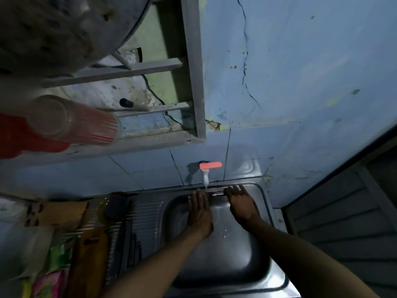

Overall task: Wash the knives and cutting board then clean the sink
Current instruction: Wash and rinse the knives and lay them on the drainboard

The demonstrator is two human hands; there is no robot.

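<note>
A cutting board [90, 252] is seen on the draining rack, well left of the hands. Over the sink [264, 194], the left hand [199, 211] is held flat and released under the tap [205, 175], holding nothing. The right hand [241, 201] is spread beside it, fingers straight, nothing grasped.

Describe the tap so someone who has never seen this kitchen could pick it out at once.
Find the steel sink at the bottom, below the blue wall. On the tiles just above the sink's far rim, over the two open hands, sits the white tap, its spout pointing down. Its bright orange-pink lever, lying sideways, is the only thing of that colour there.
</note>
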